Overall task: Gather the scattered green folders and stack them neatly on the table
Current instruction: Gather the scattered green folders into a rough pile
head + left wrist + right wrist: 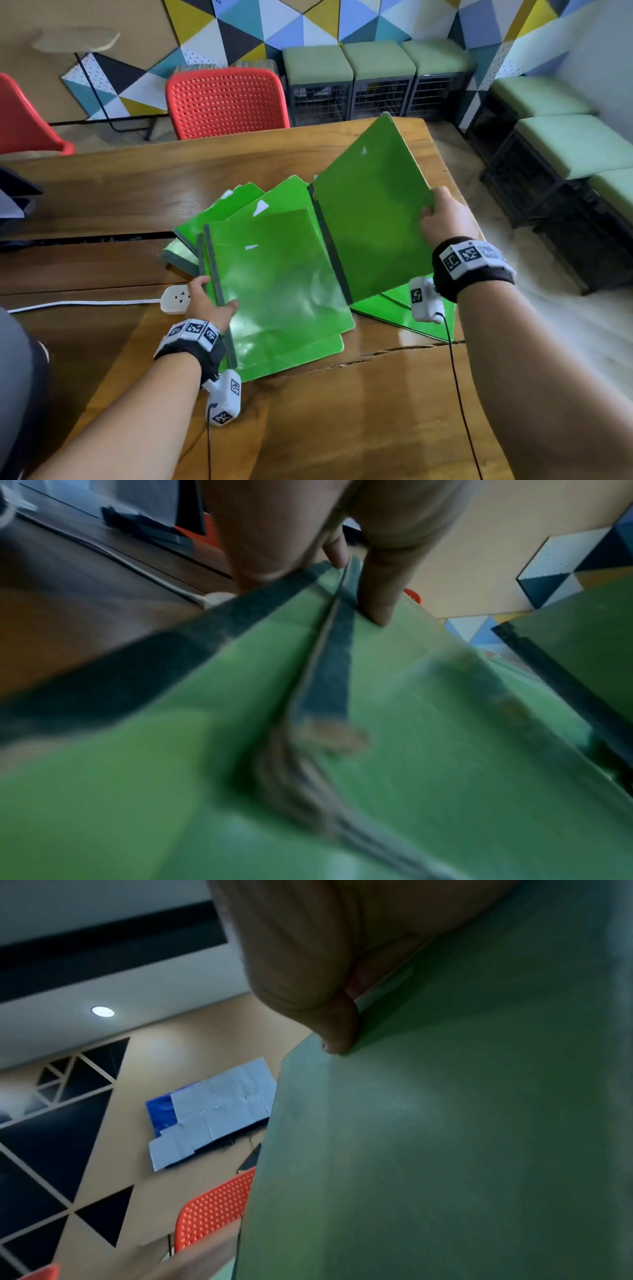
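A wooden table (pixel 212 164) faces red perforated chairs (pixel 226 102), green-cushioned wire stools (pixel 376 61) and a triangle-patterned wall (pixel 274 24); a recessed ceiling light (pixel 103 1011) seemingly glows overhead.

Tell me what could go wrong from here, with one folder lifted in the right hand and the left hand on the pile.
1. The right hand pinches the raised glossy green plastic folder only at its edge; it could slip or swing.
2. The left hand holds the grey-spined green folders by their spines; the fanned sheets may slide apart.
3. The white power strip and cable lie beside that hand and could snag.
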A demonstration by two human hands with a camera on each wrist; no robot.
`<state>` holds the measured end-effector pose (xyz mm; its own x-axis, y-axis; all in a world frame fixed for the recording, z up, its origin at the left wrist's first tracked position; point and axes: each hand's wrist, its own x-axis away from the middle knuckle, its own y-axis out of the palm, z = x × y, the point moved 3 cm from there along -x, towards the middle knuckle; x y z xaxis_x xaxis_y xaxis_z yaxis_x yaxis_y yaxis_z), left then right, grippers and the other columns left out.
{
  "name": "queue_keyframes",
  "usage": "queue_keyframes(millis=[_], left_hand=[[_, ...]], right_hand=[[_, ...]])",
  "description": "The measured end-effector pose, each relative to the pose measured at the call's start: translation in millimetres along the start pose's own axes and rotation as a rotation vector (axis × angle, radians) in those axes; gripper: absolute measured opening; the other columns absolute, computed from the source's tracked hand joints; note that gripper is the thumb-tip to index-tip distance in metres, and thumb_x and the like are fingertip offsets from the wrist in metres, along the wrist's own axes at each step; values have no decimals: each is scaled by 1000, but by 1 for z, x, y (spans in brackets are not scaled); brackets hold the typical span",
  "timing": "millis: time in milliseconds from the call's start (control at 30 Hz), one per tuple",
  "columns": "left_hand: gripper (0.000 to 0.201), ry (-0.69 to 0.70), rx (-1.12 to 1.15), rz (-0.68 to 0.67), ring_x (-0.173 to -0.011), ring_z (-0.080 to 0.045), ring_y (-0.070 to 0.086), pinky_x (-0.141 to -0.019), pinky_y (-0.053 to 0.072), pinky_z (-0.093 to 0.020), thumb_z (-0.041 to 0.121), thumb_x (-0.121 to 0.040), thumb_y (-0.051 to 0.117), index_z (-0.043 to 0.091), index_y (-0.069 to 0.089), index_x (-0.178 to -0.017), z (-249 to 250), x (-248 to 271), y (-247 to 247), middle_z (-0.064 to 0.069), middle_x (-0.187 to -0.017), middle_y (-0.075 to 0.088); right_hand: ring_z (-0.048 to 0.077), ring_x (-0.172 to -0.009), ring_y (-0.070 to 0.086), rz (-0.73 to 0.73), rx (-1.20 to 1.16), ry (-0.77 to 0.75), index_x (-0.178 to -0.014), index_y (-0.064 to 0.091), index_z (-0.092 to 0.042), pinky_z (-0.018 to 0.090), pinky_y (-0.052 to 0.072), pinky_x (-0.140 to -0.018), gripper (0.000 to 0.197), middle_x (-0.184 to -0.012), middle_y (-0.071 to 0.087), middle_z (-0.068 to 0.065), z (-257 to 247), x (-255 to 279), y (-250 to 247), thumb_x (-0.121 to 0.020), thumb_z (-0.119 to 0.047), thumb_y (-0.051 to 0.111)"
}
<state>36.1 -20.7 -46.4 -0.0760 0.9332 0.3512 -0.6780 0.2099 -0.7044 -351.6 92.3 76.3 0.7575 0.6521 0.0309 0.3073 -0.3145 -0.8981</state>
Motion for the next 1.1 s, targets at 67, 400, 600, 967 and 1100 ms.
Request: queue_keyframes(millis=[67,400,600,967,1100], left_hand=[[72,-16,94,65,-125,-37,49,-99,43,-43,6,-83,69,20,29,-142,-8,-8,-17,-13,-148,39],[47,-100,100,-53,-111,-36,55,-91,43,-39,13,-95,50,8,38,-141,-14,4,-11,-18,-128,54],[89,-181,104,-109,-141,-33,31,-112,30,-48,32,-84,71,13,16,-151,-11,12,9,-11,-156,26],[69,-203,109,-58,-138,-33,36,-110,31,-45,8,-92,58,13,22,-149,-14,-3,6,-10,-152,33],[72,-192,107,-80,-140,-33,33,-112,29,-46,11,-90,61,15,20,-150,-19,-2,5,-8,-155,29]], right_hand=[[30,-82,61,49,-36,5,-121,46,-18,43,55,-77,27,-96,61,11,-6,0,-12,-94,-12,46],[19,-88,58,-281,-285,45,-127,53,-7,26,51,-73,32,-101,57,5,-16,49,101,-95,-9,49],[27,-121,47,-399,11,-40,-137,47,-20,43,43,-102,43,-136,48,11,-3,74,167,-96,-31,52],[54,-139,19,-479,577,-349,-143,17,-52,55,57,-80,65,-158,-26,0,-3,30,191,-88,-53,53],[56,-136,26,-466,607,-377,-133,38,-28,54,58,-79,43,-157,1,14,-5,33,194,-92,-32,53]])
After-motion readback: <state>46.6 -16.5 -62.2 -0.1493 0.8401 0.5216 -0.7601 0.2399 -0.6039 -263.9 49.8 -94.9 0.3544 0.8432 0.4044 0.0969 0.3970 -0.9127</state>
